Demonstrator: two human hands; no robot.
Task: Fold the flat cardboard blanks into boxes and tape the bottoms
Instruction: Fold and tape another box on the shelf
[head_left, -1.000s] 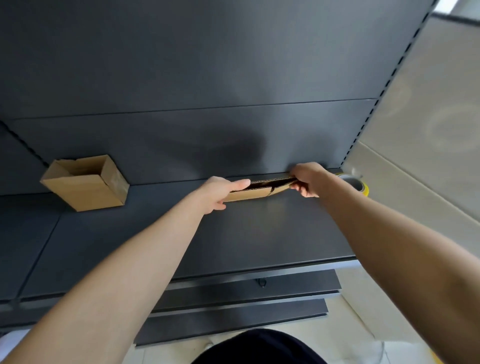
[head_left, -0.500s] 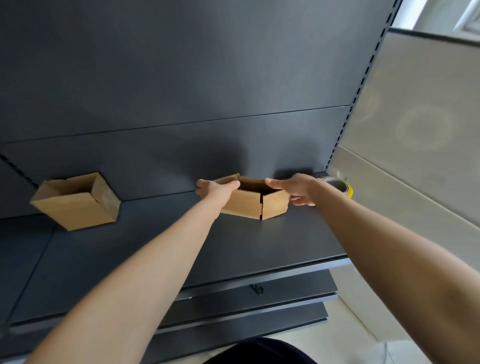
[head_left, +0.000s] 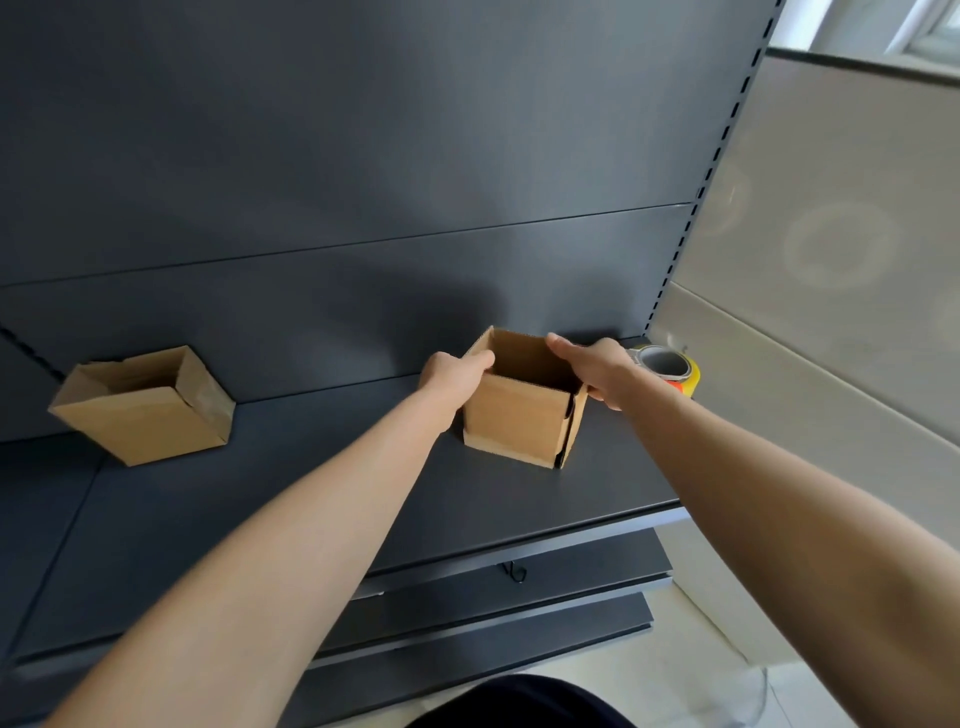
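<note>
A small brown cardboard box (head_left: 514, 421) stands squared up on the dark shelf (head_left: 291, 499), its top open toward me. My left hand (head_left: 452, 375) grips its left wall, thumb over the rim. My right hand (head_left: 597, 371) holds the right wall, thumb along the top edge and fingers down the outside. A roll of tape (head_left: 667, 366) on a yellow and orange holder lies just behind my right wrist. A second folded box (head_left: 143, 405) sits open-topped at the left of the shelf.
The dark back panel (head_left: 363, 182) rises right behind the boxes. A slotted upright (head_left: 696, 208) and a pale wall (head_left: 831, 234) bound the shelf on the right. Lower shelves (head_left: 493, 613) jut out below the front edge.
The flat blank between my hands has been pushed open into a square tube standing on the shelf. Both hands stayed on its two sides. The view has shifted rightward.
</note>
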